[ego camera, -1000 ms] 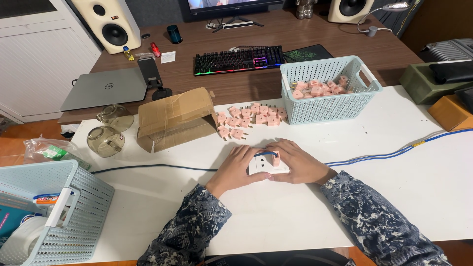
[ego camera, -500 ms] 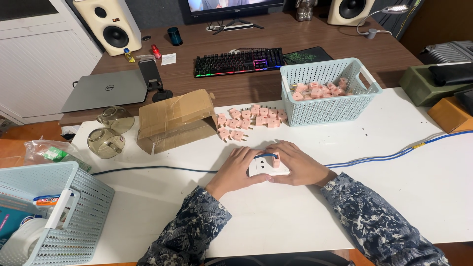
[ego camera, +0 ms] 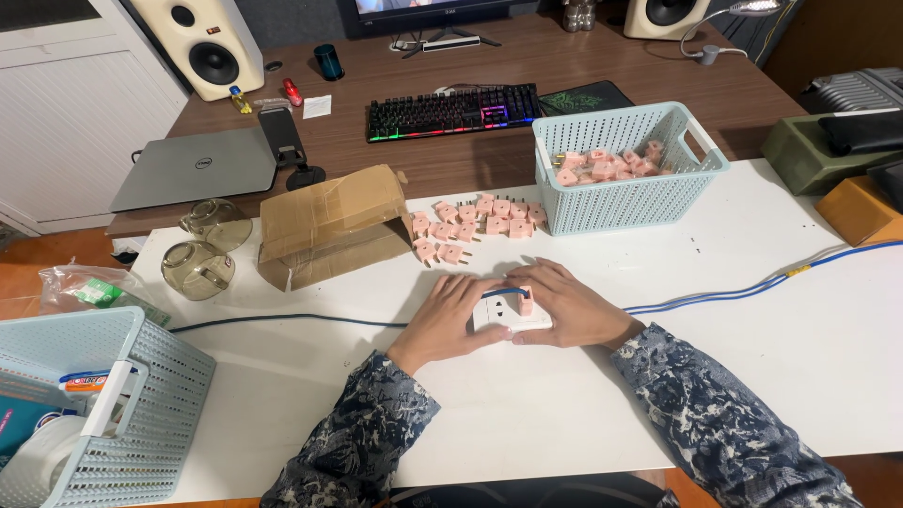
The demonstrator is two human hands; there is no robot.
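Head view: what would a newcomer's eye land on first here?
Both hands, left hand and right hand, close around a white socket block at the middle of the white table, with a pink plug seated in it and a blue cable running off to the right. Beyond them, loose pink plugs lie scattered between a cardboard box and a pale blue basket holding more.

Socket block (ego camera: 503,310) on the table (ego camera: 752,357), between left hand (ego camera: 442,320) and right hand (ego camera: 569,306). Behind the block, loose plugs (ego camera: 475,221); left of those, a cardboard box (ego camera: 324,230). Behind and right of the block, a basket (ego camera: 625,169) with plugs in it. Keyboard (ego camera: 451,110) farther behind.
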